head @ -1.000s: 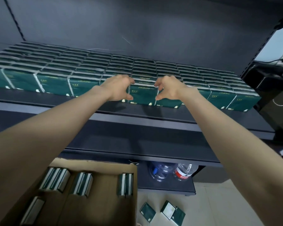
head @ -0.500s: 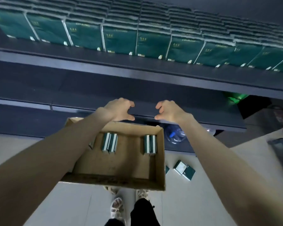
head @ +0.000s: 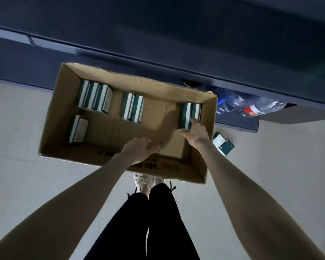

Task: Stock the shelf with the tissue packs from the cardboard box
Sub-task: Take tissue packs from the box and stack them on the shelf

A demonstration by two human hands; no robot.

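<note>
Grip is taken by the right hand (head: 195, 133) on the near end of the pair of tissue packs (head: 189, 111), which is stood on edge against the right wall of the open cardboard box (head: 53, 113). The thumb is tucked against the left pack's near corner and one fingertip (head: 194, 121) is laid over the top edges. How the other fingers lie cannot be told, as they are hidden behind the hand.

The left hand (head: 139, 150) is held over the near part of the box, just left of the right wrist. Its fingers are loosely spread and slightly bent, and nothing is held in it. Whether the box bottom is touched by it cannot be told.

Beyond the left hand and a little to its left, a group of two packs (head: 132, 107) is stood on edge. Farther left, a group of three packs (head: 95, 97) is lined up near the far wall. A single pack (head: 78, 129) is set nearer, well to the left of the left hand.

Just right of the right wrist, outside the box wall, two loose packs (head: 223, 145) are seen on the pale floor (head: 17, 147). Beyond the right hand, clear plastic bottles (head: 251, 107) are lodged under the dark shelf (head: 176, 44), which is seen beyond both hands. Between the forearms, legs in black trousers (head: 158, 222) and light shoes (head: 142, 180) are seen.
</note>
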